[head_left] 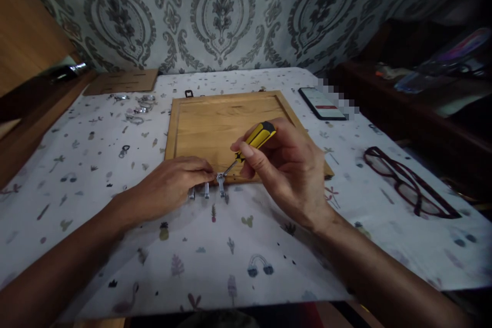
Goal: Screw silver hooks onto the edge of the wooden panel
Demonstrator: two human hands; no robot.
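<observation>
Step in hand, as judged: a metal hook (221, 187) is being screwed to the near edge of a wooden board (226, 130). The board lies flat on a patterned tablecloth (200, 251); the hook sits at its near edge, sticking out toward the person, with two similar hooks (206, 191) alongside to the left.

A screwdriver (257, 139) is clamped between the thumb and fingers of the right hand (298, 171), tilted, its tip at the top of the hook. The left hand (175, 184) is laid at the board's edge, fingertips close together just beside the hook; whether anything is pinched there cannot be told. The screw itself is too small to be made out.

For the next move, the tip probably needs to be kept seated and the handle turned, with hook and board steadied by the left hand; a slip off the screw could be risked.

Writing: a lit phone (325, 104) shows a red bar, text unreadable. No brand can be read on the screwdriver.
</observation>
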